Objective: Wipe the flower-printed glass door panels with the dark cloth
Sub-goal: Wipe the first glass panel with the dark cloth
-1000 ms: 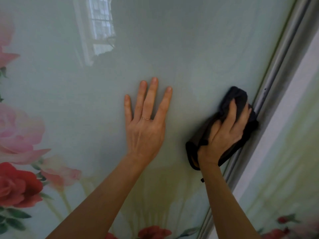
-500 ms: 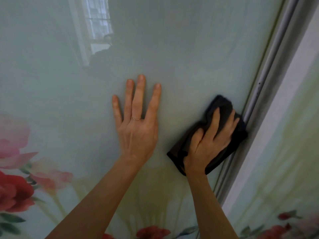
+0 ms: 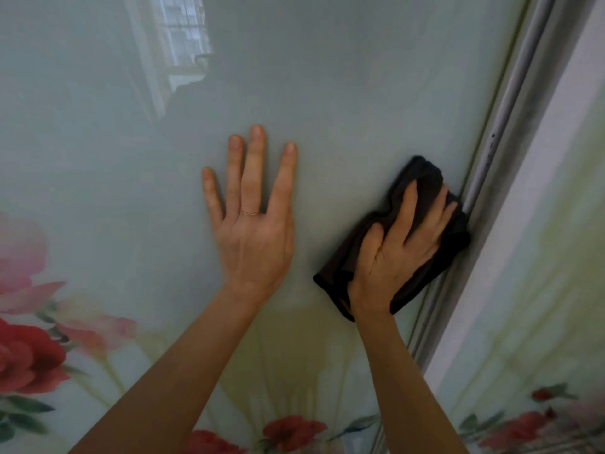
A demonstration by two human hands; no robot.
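The flower-printed glass door panel [image 3: 343, 93] fills the view, pale green with red and pink roses low on the left. My left hand [image 3: 253, 231] lies flat on the glass with its fingers spread. To its right, my right hand [image 3: 397, 253] presses the dark cloth [image 3: 422, 178] against the glass with extended fingers. The cloth sits at the panel's right edge and touches the metal frame strip [image 3: 501, 116]. A second flower-printed panel [image 3: 537, 322] lies beyond the frame on the right.
A window is reflected in the glass [image 3: 183, 37] at the upper left. A white frame band [image 3: 540, 165] runs diagonally between the two panels. Printed red flowers [image 3: 291, 430] line the bottom edge.
My right hand has slid the cloth a little down along the right frame edge and nearer my left hand. My left hand has stayed flat on the glass.
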